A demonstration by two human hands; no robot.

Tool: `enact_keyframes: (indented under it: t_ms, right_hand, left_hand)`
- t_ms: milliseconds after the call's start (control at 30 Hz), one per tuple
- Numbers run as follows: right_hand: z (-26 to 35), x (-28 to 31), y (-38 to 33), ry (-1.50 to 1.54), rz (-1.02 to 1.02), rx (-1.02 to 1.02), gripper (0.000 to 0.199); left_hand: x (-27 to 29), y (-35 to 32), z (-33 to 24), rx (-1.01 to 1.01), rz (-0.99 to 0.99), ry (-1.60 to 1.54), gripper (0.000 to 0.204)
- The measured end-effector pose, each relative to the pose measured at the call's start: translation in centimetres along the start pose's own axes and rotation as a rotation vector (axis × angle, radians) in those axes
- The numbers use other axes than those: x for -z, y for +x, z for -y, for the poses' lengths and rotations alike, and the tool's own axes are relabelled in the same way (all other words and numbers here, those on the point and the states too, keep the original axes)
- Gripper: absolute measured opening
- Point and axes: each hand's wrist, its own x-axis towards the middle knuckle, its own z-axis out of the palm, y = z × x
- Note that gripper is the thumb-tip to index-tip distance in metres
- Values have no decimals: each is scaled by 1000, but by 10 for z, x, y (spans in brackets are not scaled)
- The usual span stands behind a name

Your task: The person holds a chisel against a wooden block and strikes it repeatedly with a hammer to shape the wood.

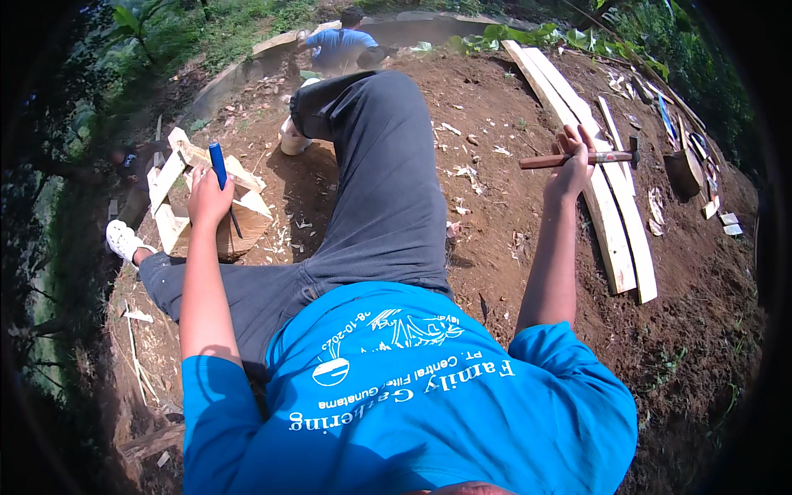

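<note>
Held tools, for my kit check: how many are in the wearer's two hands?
2: a blue-handled tool in the left hand and a hammer in the right hand. Each is partly covered by fingers.

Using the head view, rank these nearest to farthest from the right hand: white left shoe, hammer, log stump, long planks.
1. Hammer, held in the right hand
2. Long planks, right side
3. Log stump, left side
4. White left shoe, far left

We note the left grip (211, 196) covering part of the blue-handled tool (219, 160), the right grip (572, 169) part of the hammer handle (538, 162). The lower edge crops the blue shirt (495, 417). We cannot resolve the distant co-worker (338, 48) in detail.
</note>
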Motion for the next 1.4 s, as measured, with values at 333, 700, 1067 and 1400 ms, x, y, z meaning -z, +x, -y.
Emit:
enact_keyframes:
  t_ms: [333, 700, 1067, 1400]
  right_hand:
    - [-150, 44, -31, -370, 124, -151, 42]
    - [-237, 95, -62, -772, 181, -36, 43]
    - [-224, 78, -84, -995, 176, 77, 49]
    - [-239, 95, -73, -857, 136, 38, 47]
  left_hand:
    - [6, -7, -14, 7, -5, -9, 27]
    - [1, -4, -9, -7, -14, 6, 29]
    - [6, -6, -12, 10, -3, 17, 28]
    - [2, -2, -13, -29, -9, -15, 36]
